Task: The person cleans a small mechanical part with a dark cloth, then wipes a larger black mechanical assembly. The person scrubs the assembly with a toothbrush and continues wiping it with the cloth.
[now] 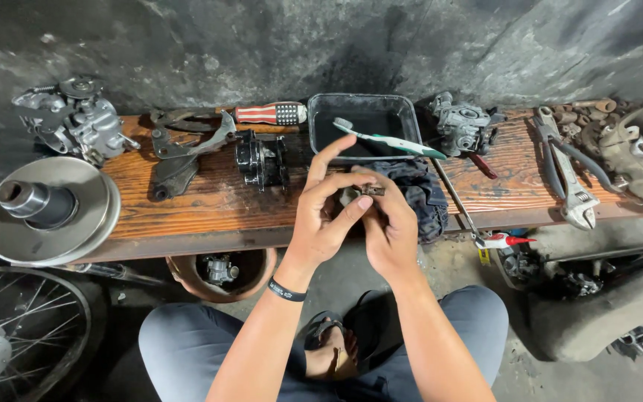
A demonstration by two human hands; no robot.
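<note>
Above a worn wooden worktop [217, 205] set against a soot-dark wall, a seated person works a small metal part [359, 193] between both hands. At the worktop's far left sits a grey cast carburettor [76, 119], with a polished, dish-shaped steel pulley [50, 212] overhanging the near edge below it. Further along lie flat, greasy steel brackets [184, 149], a screwdriver [269, 113] with a striped handle, and a glossy black caliper [260, 160]. At the worktop's middle, in front of a black plastic tray [403, 112] with a green-and-white toothbrush [388, 140] across its rim and a crumpled dark rag [422, 190], the left hand [325, 212] and right hand [388, 227] meet. Each hand's grip is closed on the small part, a dull brownish-grey piece pinched at the fingertips, its exact shape too small to tell. Toward the worktop's right end rest another grey carburettor [463, 123], dark pliers [567, 152] and a bright adjustable wrench [578, 197].
</note>
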